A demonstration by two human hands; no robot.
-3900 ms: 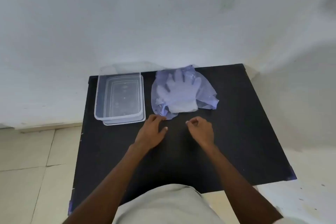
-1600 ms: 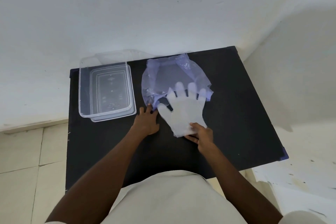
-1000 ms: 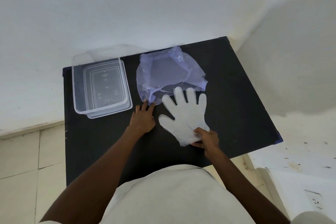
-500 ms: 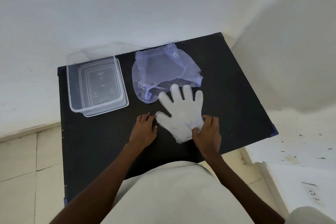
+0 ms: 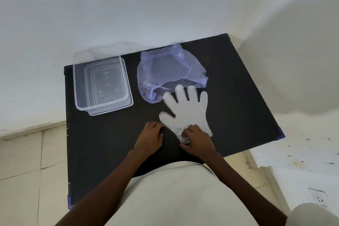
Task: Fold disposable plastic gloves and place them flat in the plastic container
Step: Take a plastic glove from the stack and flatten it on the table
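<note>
A translucent white disposable glove (image 5: 187, 110) lies flat on the black table (image 5: 102, 145), fingers spread and pointing away from me. My right hand (image 5: 197, 140) pinches the glove's cuff at its near end. Just left of the glove's thumb, my left hand (image 5: 149, 137) rests on the table with curled fingers, touching the glove's edge or very close to it. The clear plastic container (image 5: 101, 84) stands open and empty at the table's far left.
A crumpled bluish plastic bag (image 5: 170, 71) lies behind the glove, its near edge under the glove's fingertips. A clear lid leans behind the container against the white wall (image 5: 128, 5). Tiled floor shows at left, and a wall socket (image 5: 320, 199) at lower right.
The glove was pulled out of the bluish bag toward me and laid flat. My right hand shifted from pressing the cuff's right side to pinching its near end; my left hand stayed beside the thumb.
</note>
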